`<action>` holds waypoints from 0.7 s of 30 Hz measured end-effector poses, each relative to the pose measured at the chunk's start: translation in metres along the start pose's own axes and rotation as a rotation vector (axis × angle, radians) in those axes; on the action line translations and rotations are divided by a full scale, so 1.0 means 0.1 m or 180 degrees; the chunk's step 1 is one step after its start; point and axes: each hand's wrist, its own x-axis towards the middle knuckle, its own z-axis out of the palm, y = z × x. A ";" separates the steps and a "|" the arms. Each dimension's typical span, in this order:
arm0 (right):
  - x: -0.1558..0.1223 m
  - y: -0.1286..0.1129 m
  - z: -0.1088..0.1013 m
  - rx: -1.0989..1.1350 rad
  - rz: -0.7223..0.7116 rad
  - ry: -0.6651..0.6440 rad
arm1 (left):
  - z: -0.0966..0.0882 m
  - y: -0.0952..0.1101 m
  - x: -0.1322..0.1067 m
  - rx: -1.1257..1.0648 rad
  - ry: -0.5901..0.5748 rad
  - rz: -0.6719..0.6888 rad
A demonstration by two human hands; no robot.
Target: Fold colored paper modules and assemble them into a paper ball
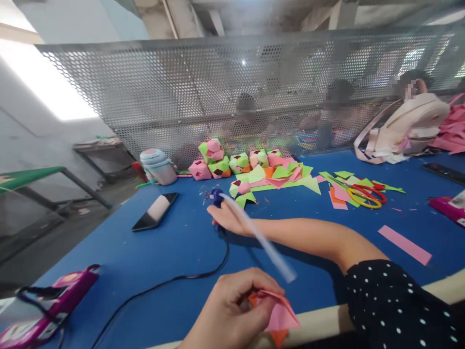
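Observation:
Low in the view, my left hand (236,305) pinches a folded pink and orange paper piece (281,315) between thumb and fingers, near the table's front edge. My right hand (231,218) reaches in from the right and is closed around a blue glue gun (217,196), partly hidden behind the hand. A long whitish glue stick (269,245) sticks out of the gun back towards me, slightly blurred. From beneath the hand a black cord (181,277) runs across the table to the lower left.
Folded pink and green paper balls (214,162) and loose paper pieces (286,172) lie behind my right hand. Scissors (363,196) and a pink strip (405,245) are at right. A phone (155,212), a cup (159,167) and a magenta power strip (60,305) stand left. Perforated metal screen (203,97) behind.

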 end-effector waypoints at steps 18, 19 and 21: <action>-1.34 0.83 -1.94 -0.0565 0.0145 0.0363 | -0.11 -0.64 1.60 -0.0516 0.1250 -0.0292; -1.35 0.84 -1.95 -0.0732 0.0102 0.0392 | -0.08 -0.70 1.68 -0.0594 0.1242 -0.0306; -1.34 0.85 -1.96 -0.0975 -0.0004 0.0432 | -0.04 -0.78 1.80 -0.0673 0.1218 -0.0375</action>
